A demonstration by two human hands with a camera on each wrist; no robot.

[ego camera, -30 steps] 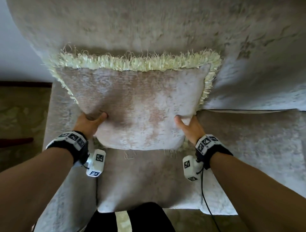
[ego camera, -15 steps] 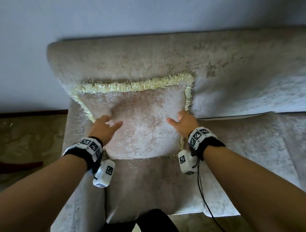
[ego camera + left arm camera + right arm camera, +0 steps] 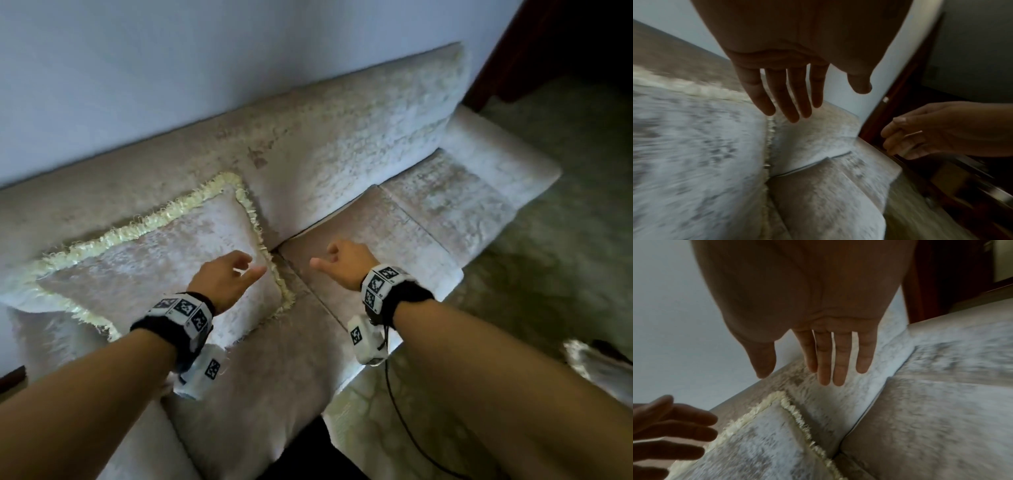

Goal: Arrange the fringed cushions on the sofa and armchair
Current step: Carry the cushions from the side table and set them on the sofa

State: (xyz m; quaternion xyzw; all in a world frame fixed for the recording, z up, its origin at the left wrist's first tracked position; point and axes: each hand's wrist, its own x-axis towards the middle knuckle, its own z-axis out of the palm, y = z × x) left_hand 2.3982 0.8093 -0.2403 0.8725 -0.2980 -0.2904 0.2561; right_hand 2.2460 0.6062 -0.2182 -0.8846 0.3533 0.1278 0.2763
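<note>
A pale velvet cushion with a cream fringe leans against the sofa backrest at the sofa's left end. It shows again in the left wrist view and the right wrist view. My left hand hovers over the cushion's right part with loose, empty fingers. My right hand hangs over the seat just right of the cushion, fingers straight and holding nothing.
The sofa seat stretches away to the right. A patterned carpet lies beyond it, and dark wooden furniture stands at the top right. A pale, shiny object lies on the floor at the right edge.
Both hands have come off the cushion and drawn back and to the right. My view has swung right, showing more of the sofa.
</note>
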